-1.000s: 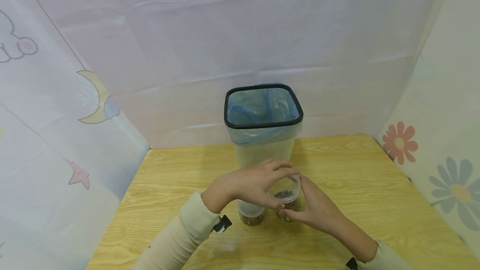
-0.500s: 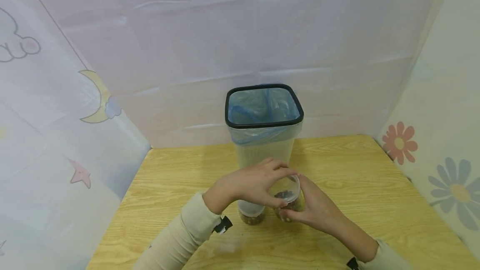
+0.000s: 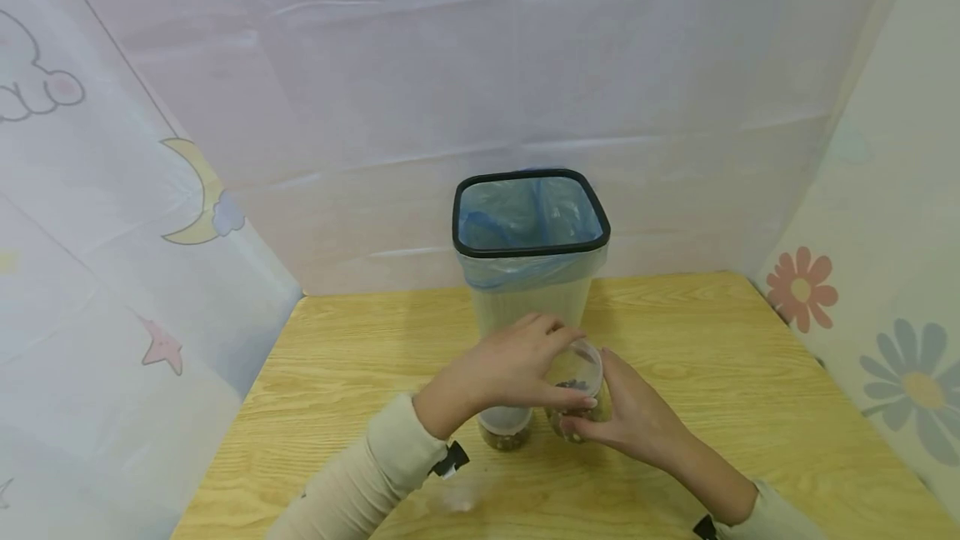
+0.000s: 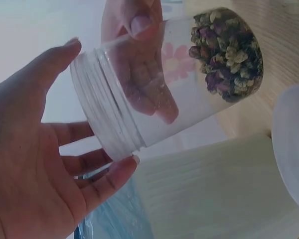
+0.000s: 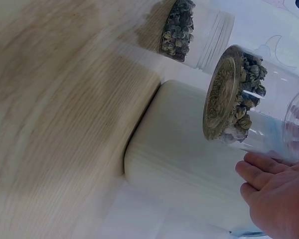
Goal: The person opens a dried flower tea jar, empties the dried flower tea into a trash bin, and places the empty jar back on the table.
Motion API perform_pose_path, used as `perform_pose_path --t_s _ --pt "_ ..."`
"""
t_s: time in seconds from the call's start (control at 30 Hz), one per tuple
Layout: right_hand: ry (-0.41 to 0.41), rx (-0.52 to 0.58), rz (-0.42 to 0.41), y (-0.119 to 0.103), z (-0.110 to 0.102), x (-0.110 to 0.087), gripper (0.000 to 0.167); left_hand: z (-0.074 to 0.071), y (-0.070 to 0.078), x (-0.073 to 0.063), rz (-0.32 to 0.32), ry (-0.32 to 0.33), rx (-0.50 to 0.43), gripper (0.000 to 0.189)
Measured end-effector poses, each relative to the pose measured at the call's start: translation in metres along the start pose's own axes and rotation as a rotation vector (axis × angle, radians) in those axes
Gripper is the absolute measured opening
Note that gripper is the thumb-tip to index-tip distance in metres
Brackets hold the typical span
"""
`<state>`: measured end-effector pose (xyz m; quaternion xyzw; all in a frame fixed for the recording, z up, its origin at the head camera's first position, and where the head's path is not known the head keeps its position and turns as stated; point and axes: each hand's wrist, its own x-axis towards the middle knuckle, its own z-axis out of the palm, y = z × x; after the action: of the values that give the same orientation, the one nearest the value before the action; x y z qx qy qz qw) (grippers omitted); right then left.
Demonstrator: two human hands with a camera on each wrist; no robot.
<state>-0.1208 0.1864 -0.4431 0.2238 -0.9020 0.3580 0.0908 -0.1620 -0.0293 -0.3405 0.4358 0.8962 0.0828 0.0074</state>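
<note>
A clear cylindrical jar with dried flower buds in its lower part is held up between both hands in front of the bin. My left hand grips its clear lid, thumb on one side and fingers on the other. My right hand holds the jar's body, thumb on the near side and fingers on the far side. In the right wrist view the jar's base shows, lifted off the table. Beside it stands a second jar of dried buds, partly hidden by my left hand.
Behind the jars a pale bin with a black rim and blue liner stands on the wooden table. A patterned cloth wall rises past the table's back edge, with others at both sides.
My left hand has turned slightly on the lid, its thumb now further right across the jar's near side. My right hand keeps its hold in nearly the same place.
</note>
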Motion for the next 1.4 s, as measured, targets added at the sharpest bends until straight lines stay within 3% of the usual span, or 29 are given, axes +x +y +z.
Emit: perform_pose_path --t_s 0.17,0.3,0.4,0.6,0.77,0.93,1.13,1.4 --pt "0.018 -0.021 -0.006 0.001 0.000 0.000 0.088 0.004 0.007 0.000 -0.075 0.036 0.013 0.081" --pt "0.022 -0.023 -0.013 0.001 -0.001 0.000 0.087 0.004 0.007 0.001 -0.062 0.045 0.021 0.084" --pt "0.015 -0.022 0.001 0.002 -0.001 0.000 0.086 -0.001 0.001 0.002 0.009 0.027 -0.014 0.086" --pt "0.019 -0.092 0.016 0.000 0.000 -0.001 0.096 -0.012 -0.014 0.003 0.222 -0.035 -0.114 0.088" --pt "0.031 -0.086 -0.007 0.000 0.001 0.000 0.101 -0.009 -0.019 0.006 0.289 -0.094 -0.130 0.084" --pt "0.027 -0.044 -0.020 0.000 0.001 0.000 0.104 -0.004 -0.021 0.009 0.292 -0.135 -0.137 0.080" --pt "0.027 -0.036 -0.024 0.001 0.000 0.000 0.098 -0.003 -0.019 0.009 0.269 -0.114 -0.118 0.076" --pt "0.009 0.005 -0.014 0.003 -0.001 0.000 0.077 0.000 -0.007 0.009 0.121 -0.006 -0.027 0.075"
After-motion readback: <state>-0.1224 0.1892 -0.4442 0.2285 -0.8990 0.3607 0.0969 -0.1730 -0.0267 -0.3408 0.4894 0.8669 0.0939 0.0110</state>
